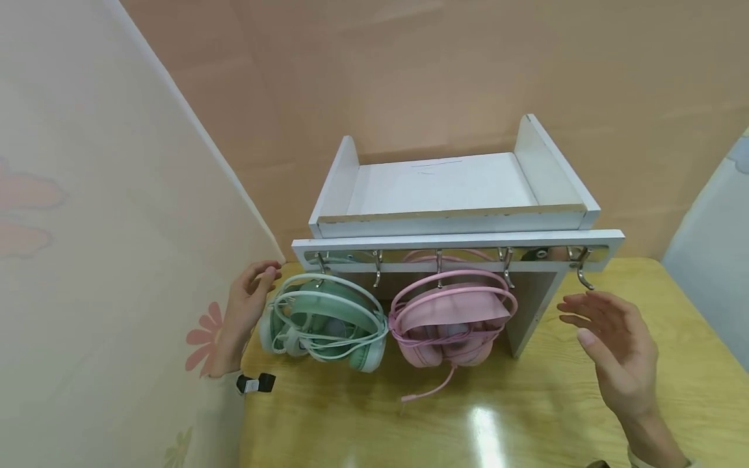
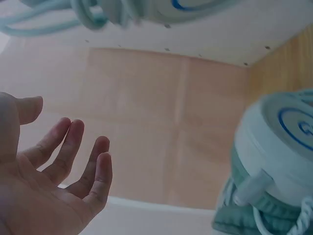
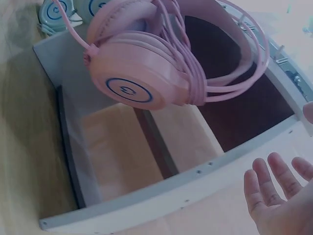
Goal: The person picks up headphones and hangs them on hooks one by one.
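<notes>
The green headset (image 1: 336, 286) hung from the leftmost hook of a metal hook rail (image 1: 404, 258), over the left side of the worktop (image 1: 328, 426); the pink headset (image 1: 462, 313) hung beside it from the middle hook, its microphone boom (image 1: 439, 388) curving down toward the worktop's near edge. The left hand (image 1: 246, 302), empty with fingers loosely bent, was just beside the green headset at the worktop's left edge. The right hand (image 1: 626, 357), also empty, thumb and fingers spread apart, was near the rightmost hook. The rail fronted a white shelf (image 1: 445, 185) toward the worktop's far edge.
</notes>
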